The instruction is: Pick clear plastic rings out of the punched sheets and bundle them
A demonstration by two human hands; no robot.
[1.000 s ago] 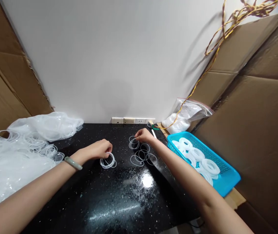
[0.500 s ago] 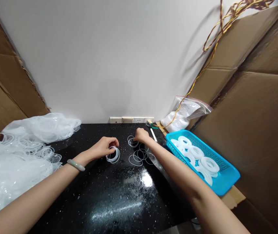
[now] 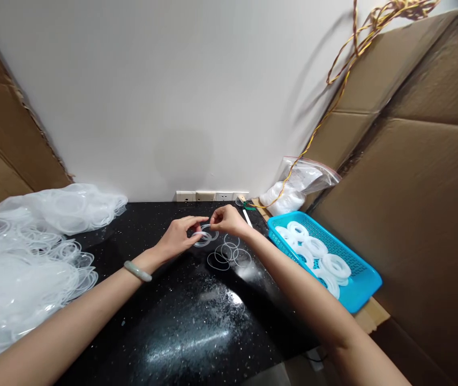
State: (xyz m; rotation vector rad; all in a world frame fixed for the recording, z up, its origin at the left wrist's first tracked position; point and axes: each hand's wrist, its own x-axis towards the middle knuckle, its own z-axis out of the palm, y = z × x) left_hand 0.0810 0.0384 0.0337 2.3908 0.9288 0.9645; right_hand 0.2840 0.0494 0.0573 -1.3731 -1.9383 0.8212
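Note:
My left hand point(image 3: 177, 236), with a pale bangle point(image 3: 137, 271) on its wrist, pinches a small bundle of thin translucent rings point(image 3: 201, 245) between thumb and fingers. Close beside it, the fingertips of my right hand point(image 3: 229, 220) are closed on more thin rings point(image 3: 216, 235), which overlap the bundle. Which rings belong to which hand is hard to separate. Just below my right hand, several loose rings point(image 3: 229, 252) lie overlapping on the black speckled countertop point(image 3: 172, 321).
A heap of clear rings point(image 3: 23, 279) and a full plastic bag point(image 3: 64, 206) cover the left side. To the right stands a blue basket point(image 3: 367, 289) with bundled white rings point(image 3: 336, 265). Behind it are a zip bag point(image 3: 293, 187) and a yellow-brown twisted cord point(image 3: 313, 134). Cardboard flanks both sides.
My right hand has lifted rings from the counter and come left. My left hand has moved right and up with its bundle, so the hands now almost meet.

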